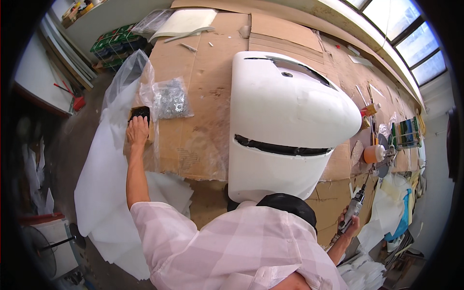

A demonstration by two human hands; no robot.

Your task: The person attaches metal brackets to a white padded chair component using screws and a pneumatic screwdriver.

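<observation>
Plastic bag point(171, 99) (metal hardware inside), left hand point(137, 131) nearby

You wear a short-sleeved shirt point(241, 251) in a pale pink and white check, its broad squares crossed by faint grey lines. It fills the frame from six o'clock up toward the centre. The left sleeve point(154, 217) ends in a plain hem near seven o'clock, leaving your forearm bare down to your left hand point(137, 131) at nine o'clock. Your right hand point(350, 224) shows at four o'clock, bare too, with no glove, watch or ring in sight on either.
</observation>
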